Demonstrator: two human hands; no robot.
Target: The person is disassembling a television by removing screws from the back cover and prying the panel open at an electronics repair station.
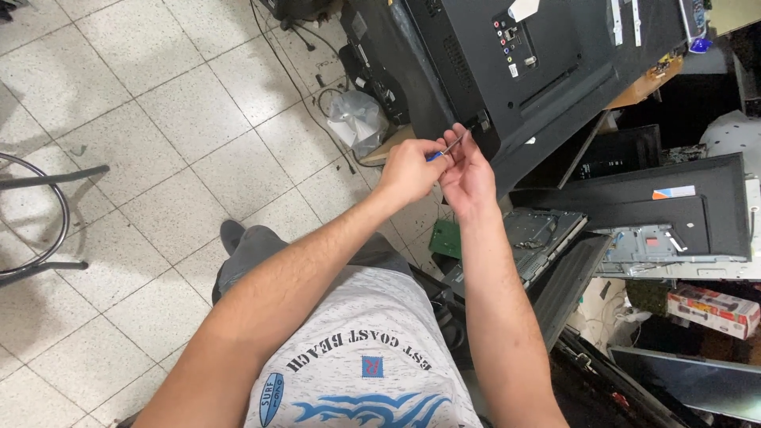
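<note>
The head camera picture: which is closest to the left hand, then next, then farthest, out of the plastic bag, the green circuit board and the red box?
From the left hand:
1. Plastic bag, on the floor just up and left of it.
2. Green circuit board, on the floor below the hands.
3. Red box, far off at the right edge.
</note>
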